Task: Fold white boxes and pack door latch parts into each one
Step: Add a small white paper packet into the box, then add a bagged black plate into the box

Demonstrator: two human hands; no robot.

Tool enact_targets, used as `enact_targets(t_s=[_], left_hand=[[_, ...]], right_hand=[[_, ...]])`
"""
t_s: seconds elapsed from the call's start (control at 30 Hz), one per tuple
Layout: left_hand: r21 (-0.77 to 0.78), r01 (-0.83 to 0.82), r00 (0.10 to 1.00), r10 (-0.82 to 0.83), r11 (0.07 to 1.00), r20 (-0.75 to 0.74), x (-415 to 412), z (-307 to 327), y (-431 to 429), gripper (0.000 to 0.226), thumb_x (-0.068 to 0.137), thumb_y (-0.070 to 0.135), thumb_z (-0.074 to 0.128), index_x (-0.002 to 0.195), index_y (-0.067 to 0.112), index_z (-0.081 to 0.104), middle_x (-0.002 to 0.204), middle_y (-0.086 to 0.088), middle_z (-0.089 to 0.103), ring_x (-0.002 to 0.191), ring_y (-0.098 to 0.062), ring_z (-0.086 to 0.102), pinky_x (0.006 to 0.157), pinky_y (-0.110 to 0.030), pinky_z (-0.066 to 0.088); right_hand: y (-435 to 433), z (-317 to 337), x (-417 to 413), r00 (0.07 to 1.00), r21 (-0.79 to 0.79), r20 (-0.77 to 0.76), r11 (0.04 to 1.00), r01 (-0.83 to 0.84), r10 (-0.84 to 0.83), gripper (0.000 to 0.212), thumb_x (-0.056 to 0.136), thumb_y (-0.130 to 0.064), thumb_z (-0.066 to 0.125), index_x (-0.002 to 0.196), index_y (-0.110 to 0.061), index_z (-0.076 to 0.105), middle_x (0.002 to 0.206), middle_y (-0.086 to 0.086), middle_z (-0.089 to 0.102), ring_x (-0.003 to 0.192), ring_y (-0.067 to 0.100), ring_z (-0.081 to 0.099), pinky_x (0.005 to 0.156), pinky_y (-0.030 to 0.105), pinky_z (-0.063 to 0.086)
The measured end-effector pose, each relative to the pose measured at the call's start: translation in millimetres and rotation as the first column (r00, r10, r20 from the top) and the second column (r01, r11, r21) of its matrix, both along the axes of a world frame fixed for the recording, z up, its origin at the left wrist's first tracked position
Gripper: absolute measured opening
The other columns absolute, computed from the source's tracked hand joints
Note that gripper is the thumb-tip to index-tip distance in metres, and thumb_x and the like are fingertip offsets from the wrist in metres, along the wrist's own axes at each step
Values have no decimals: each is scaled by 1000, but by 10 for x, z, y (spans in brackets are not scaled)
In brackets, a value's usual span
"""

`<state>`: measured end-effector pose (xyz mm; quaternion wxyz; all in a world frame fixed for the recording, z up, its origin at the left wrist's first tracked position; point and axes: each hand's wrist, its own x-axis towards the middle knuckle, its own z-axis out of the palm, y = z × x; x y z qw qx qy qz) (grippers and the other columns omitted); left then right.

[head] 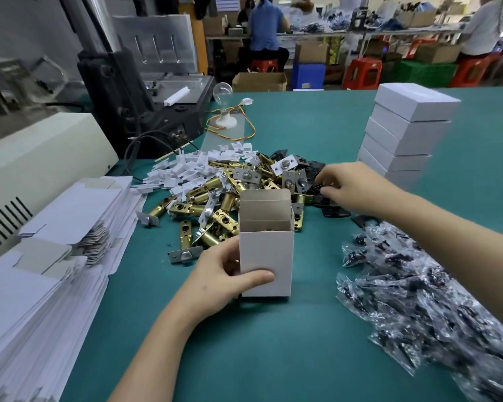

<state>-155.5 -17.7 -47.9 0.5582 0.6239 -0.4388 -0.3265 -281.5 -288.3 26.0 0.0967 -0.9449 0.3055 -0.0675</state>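
My left hand (pixel 230 274) grips an upright white box (pixel 266 250) with its top flaps open, standing on the green table. A metal part shows dimly inside it. Behind the box lies a heap of brass and silver door latch parts (pixel 215 198). My right hand (pixel 349 184) reaches over the heap's right side, its curled fingers pinching one of the black plates (pixel 334 211) lying there. Small white plastic pieces (pixel 186 169) are scattered at the heap's far left.
Flat unfolded white boxes (pixel 55 256) are stacked at the left. A tower of closed white boxes (pixel 404 134) stands at the right rear. Clear bags of dark screws (pixel 433 300) pile at the right. A machine (pixel 145 105) and a light bulb (pixel 222 92) sit behind.
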Motion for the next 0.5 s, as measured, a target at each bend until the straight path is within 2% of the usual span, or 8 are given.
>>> enact_targets(t_s=[0.07, 0.13, 0.23, 0.33, 0.4, 0.5], left_hand=[[-2, 1, 1000, -1, 1000, -6, -4, -2, 4, 51, 84, 21, 87, 117, 56, 70, 116, 13, 78, 104, -5, 75, 78, -14, 57], [0, 1, 1000, -1, 1000, -3, -2, -5, 2, 51, 85, 20, 87, 117, 55, 70, 115, 13, 78, 100, -3, 75, 75, -13, 56], [2, 4, 1000, -4, 1000, 3, 4, -6, -6, 51, 87, 15, 86, 117, 53, 71, 112, 13, 79, 89, 1, 74, 65, -10, 54], [2, 5, 1000, -5, 1000, -1, 7, -9, -11, 52, 87, 13, 86, 115, 54, 72, 112, 13, 79, 86, 2, 73, 63, -8, 52], [10, 7, 1000, -7, 1000, 2, 6, -5, -12, 53, 87, 13, 86, 115, 56, 71, 111, 14, 79, 85, 3, 73, 62, -8, 51], [19, 7, 1000, -7, 1000, 8, 10, -2, -9, 53, 87, 15, 86, 115, 57, 70, 111, 14, 79, 81, 4, 72, 60, -7, 50]], right_hand=[[-114, -145, 71, 991, -71, -122, 997, 38, -47, 34, 101, -18, 58, 133, -8, 59, 132, 14, 64, 122, 33, 58, 98, 41, 51], [-227, -224, 141, 977, -109, -194, 991, 71, -92, 30, 99, -12, 54, 127, -2, 54, 127, 20, 59, 119, 37, 56, 96, 46, 51], [-334, -272, 218, 956, -140, -264, 986, 92, -127, 23, 99, -8, 48, 120, -1, 53, 123, 22, 58, 113, 39, 57, 92, 45, 52], [-366, -320, 256, 931, -197, -337, 977, 77, -141, 9, 102, -10, 45, 106, -4, 49, 116, 19, 62, 101, 37, 60, 83, 42, 53], [-377, -339, 264, 927, -251, -341, 966, 68, -154, 6, 102, -12, 48, 101, -6, 45, 113, 18, 63, 100, 36, 61, 76, 38, 48], [-403, -368, 283, 939, -334, -305, 941, 52, -160, 21, 103, -24, 55, 113, -6, 53, 117, 17, 62, 111, 36, 59, 77, 38, 39]])
